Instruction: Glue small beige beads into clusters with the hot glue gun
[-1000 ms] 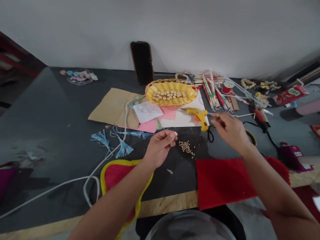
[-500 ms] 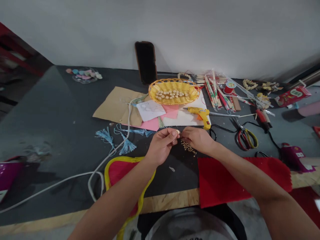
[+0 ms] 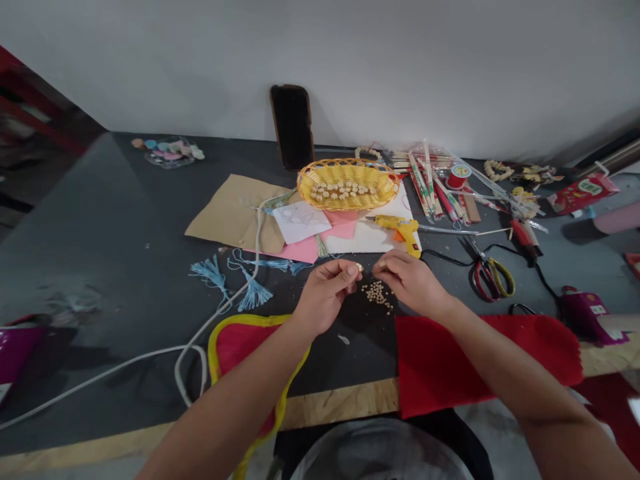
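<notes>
Between thumb and forefinger, my left hand (image 3: 327,290) pinches a small cream beaded piece (image 3: 359,267). Just to its right, my right hand (image 3: 410,280) has its fingertips pinched together; whatever they hold is too small to make out. A gap separates the two hands. Under and between them lies a pile of small tan beads (image 3: 376,292) on the dark table. Beyond the hands stands a yellow woven basket (image 3: 350,175) with several small pale beaded clusters in it. A yellow glue gun (image 3: 406,230) lies close behind my right hand.
Blue tassels (image 3: 255,293) and a white cable (image 3: 225,303) lie left. Scissors (image 3: 490,277), a red thread spool (image 3: 458,176) and wrapped sticks (image 3: 425,177) are right. Red felt (image 3: 450,360) hangs over the front edge. A phone (image 3: 293,127) leans on the wall.
My right hand has moved right, away from my left hand, uncovering more of the bead pile. My left hand stays almost in place, still pinching the beaded piece.
</notes>
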`<state>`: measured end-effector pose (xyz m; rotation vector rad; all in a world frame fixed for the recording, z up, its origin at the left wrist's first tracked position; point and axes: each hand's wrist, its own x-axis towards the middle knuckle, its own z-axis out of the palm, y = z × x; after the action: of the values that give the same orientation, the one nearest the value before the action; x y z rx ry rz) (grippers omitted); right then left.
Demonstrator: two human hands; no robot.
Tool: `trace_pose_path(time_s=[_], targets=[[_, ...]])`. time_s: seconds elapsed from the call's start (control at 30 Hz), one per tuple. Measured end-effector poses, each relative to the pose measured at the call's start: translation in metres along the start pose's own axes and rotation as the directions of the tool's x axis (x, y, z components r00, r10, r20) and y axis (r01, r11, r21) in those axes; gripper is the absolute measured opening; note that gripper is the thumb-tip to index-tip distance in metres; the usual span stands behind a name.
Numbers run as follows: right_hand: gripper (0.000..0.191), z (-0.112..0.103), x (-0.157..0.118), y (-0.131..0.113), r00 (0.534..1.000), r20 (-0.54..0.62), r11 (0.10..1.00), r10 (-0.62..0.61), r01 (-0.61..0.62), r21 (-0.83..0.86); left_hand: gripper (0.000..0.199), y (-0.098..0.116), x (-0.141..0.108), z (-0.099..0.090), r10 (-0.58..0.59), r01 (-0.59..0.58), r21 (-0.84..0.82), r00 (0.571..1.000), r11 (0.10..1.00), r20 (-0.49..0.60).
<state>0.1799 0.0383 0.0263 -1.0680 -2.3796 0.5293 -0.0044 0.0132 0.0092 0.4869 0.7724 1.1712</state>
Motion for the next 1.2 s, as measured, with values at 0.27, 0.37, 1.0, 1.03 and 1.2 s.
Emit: trace_pose_path(time_s=[0.27, 0.37, 1.0, 1.03, 1.2], targets=[[0.007, 0.011, -0.026, -0.029, 0.892, -0.425, 0.934, 0.155, 0.008, 0.357, 0.025, -0.010, -0.008, 0.008, -0.117, 0.117, 0.011, 0.993, 0.993, 0.018], [0.007, 0.015, -0.024, -0.029, 0.890, -0.428, 0.929, 0.156, 0.014, 0.369, 0.027, -0.012, -0.009, 0.008, -0.135, 0.135, 0.024, 0.991, 0.991, 0.018], [0.010, 0.018, -0.024, -0.024, 0.898, -0.415, 0.923, 0.148, 0.026, 0.384, 0.025, -0.012, -0.010, 0.008, -0.136, 0.132, 0.100, 0.990, 0.986, 0.038], [0.010, 0.018, -0.025, -0.023, 0.894, -0.420, 0.919, 0.155, 0.026, 0.394, 0.025, -0.011, -0.010, 0.008, -0.133, 0.129, 0.101, 0.991, 0.987, 0.035], [0.007, 0.017, -0.026, -0.021, 0.906, -0.408, 0.938, 0.116, 0.036, 0.345, 0.026, -0.010, -0.010, 0.009, -0.122, 0.117, 0.135, 0.992, 0.984, 0.029]])
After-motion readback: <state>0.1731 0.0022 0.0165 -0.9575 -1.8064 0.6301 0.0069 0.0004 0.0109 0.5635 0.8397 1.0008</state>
